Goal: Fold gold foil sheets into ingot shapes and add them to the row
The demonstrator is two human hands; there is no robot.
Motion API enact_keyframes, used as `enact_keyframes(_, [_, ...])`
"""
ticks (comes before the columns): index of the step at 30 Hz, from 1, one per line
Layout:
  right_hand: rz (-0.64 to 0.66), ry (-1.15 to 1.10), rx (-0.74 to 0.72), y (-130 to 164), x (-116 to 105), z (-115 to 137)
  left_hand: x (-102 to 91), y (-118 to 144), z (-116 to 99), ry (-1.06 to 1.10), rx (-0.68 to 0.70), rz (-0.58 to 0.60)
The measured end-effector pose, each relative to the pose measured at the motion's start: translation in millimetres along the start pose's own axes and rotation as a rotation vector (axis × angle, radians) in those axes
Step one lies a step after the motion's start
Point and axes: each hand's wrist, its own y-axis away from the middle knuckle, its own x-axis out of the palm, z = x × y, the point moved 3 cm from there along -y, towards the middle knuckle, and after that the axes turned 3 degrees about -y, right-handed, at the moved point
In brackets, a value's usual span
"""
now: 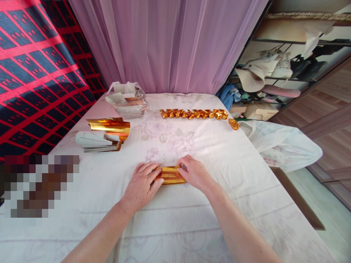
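A folded strip of gold foil paper [170, 175] lies flat on the white flowered tablecloth [208, 160] near the middle of the table. My left hand [142, 184] presses on its left end with the fingers spread over it. My right hand [193, 171] pins its right end with the fingertips. Both hands rest on the cloth.
A row of folded gold paper pieces [194, 113] lies at the far side, with one loose piece [234, 124] to its right. A stack of gold foil sheets [105, 134] curls up at the left. A clear plastic bag [126, 99] sits behind it. The table edge drops off at the right.
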Motion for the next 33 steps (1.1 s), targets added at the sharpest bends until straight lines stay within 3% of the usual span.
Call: enact_keyframes(33, [0.088,0.200,0.035,14,-12,24,2.4,3,1,0.010,-0.034,0.024])
